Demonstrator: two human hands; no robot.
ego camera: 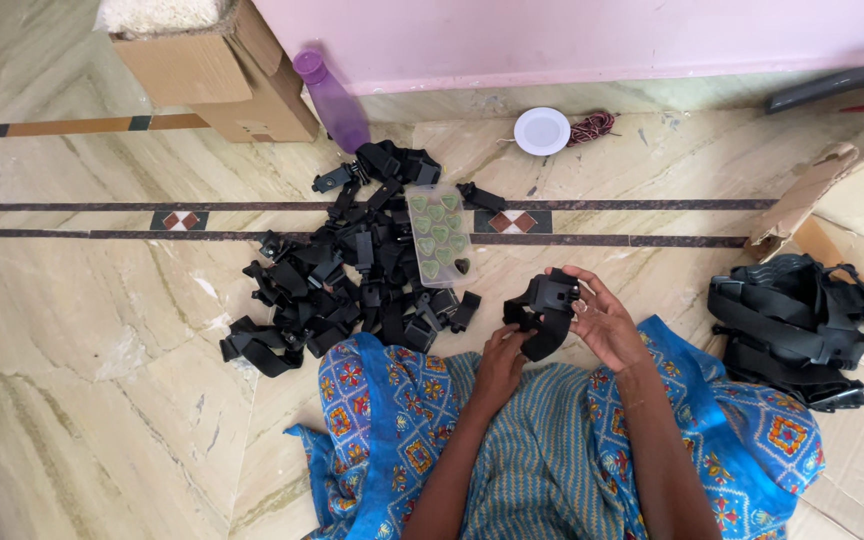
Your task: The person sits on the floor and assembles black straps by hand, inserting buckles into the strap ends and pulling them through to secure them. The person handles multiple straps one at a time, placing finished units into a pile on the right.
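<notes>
Both the left hand (504, 352) and right hand (602, 318) grip one black strap (544, 312) above the lap, while a big heap (352, 260) waits on the floor and a smaller bundle (802, 325) lies at right, so most seems left.

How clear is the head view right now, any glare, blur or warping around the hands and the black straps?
Head view: even, soft daylight, no harsh glare; the marble floor has only a mild sheen. The hands, left and right, and the black strap piece they hold are fairly sharp. The strap pile merges into dark mass. Corners darken; the floor lines bow slightly.
</notes>
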